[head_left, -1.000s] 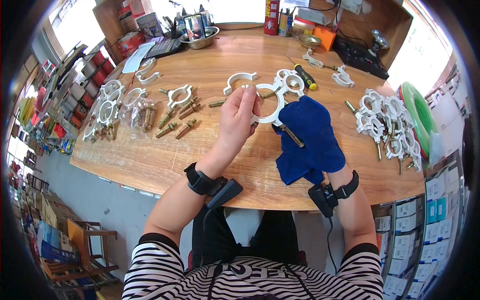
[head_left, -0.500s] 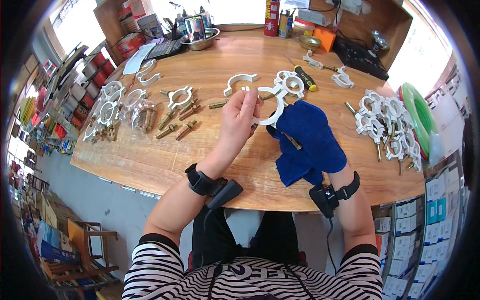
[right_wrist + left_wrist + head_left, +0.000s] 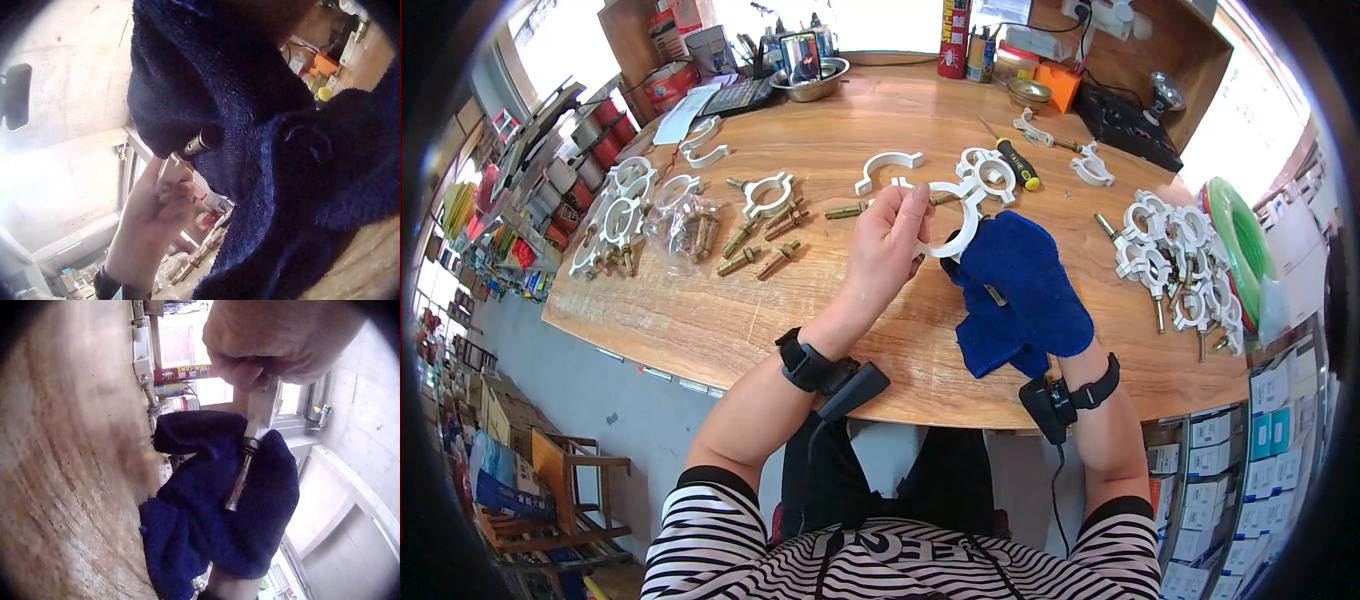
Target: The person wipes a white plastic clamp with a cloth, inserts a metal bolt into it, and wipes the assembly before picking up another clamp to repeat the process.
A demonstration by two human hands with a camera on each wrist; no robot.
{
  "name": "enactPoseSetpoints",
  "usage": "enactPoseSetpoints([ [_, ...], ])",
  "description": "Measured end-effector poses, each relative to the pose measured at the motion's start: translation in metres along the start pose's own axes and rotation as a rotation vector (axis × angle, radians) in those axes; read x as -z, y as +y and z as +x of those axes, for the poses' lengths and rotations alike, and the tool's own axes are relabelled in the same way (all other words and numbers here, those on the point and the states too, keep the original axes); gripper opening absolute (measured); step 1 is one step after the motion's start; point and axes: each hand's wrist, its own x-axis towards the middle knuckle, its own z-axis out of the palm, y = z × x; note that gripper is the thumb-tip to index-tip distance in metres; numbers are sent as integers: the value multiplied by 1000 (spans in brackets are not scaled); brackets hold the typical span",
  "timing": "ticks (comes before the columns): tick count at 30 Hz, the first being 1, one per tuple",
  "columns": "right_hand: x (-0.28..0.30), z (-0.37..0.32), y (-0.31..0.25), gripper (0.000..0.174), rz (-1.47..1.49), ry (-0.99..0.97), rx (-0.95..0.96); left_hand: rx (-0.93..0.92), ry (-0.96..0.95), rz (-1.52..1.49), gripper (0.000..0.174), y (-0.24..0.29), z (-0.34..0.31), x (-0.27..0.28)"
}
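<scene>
My left hand (image 3: 883, 235) pinches the left side of a white pipe clamp (image 3: 972, 228), a round ring held up over the table. A dark blue cloth (image 3: 1025, 280) covers my right hand, whose fingers are hidden beneath it. The cloth is bunched around the clamp's right side, and a loose end hangs below. A metal bolt (image 3: 236, 484) sticks out from the clamp between folds of the cloth in the left wrist view. From the right wrist side, the bolt's tip (image 3: 197, 144) shows beside the cloth, with the left fingers (image 3: 177, 197) just beyond on the clamp.
Loose brass-coloured bolts (image 3: 778, 260) and a bagged bunch (image 3: 685, 230) lie to the left. Behind my hands are a half clamp (image 3: 888, 168) and a yellow-black screwdriver (image 3: 1018, 165). A pile of clamps (image 3: 1170, 250) sits at right beside green tubing (image 3: 1238, 245).
The blue cloth has shifted over the clamp's bolt, so less of the bolt shows in the head view. My left hand keeps its pinch on the ring. The head view has shifted slightly.
</scene>
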Motion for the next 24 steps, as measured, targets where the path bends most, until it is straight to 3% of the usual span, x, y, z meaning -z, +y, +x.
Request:
enactPoseSetpoints([
  [6, -3, 2, -3, 15, 26, 112, -97, 101, 17, -89, 34, 2, 1, 0],
  [8, 3, 9, -16, 14, 199, 132, -288, 124, 29, -150, 35, 5, 2, 1],
  [9, 7, 10, -15, 14, 199, 132, -290, 144, 44, -210, 35, 6, 3, 2],
  [11, 14, 11, -12, 5, -582, 136, 120, 145, 58, -250, 36, 5, 5, 4],
  [15, 3, 9, 2, 10, -246, 161, -86, 158, 51, -358, 35, 4, 6, 9],
  [18, -10, 11, 4, 9, -195, 31, -129, 163, 73, -428, 35, 4, 8, 9],
  [20, -14, 17, -7, 10, -694, -188, 63, 150, 64, -409, 35, 3, 7, 8],
  [22, -16, 18, -9, 8, -650, -240, 64, 137, 56, -390, 36, 2, 4, 4],
  [24, -29, 15, -9, 7, -306, 101, 54, 93, 34, -290, 35, 2, -2, -4],
])
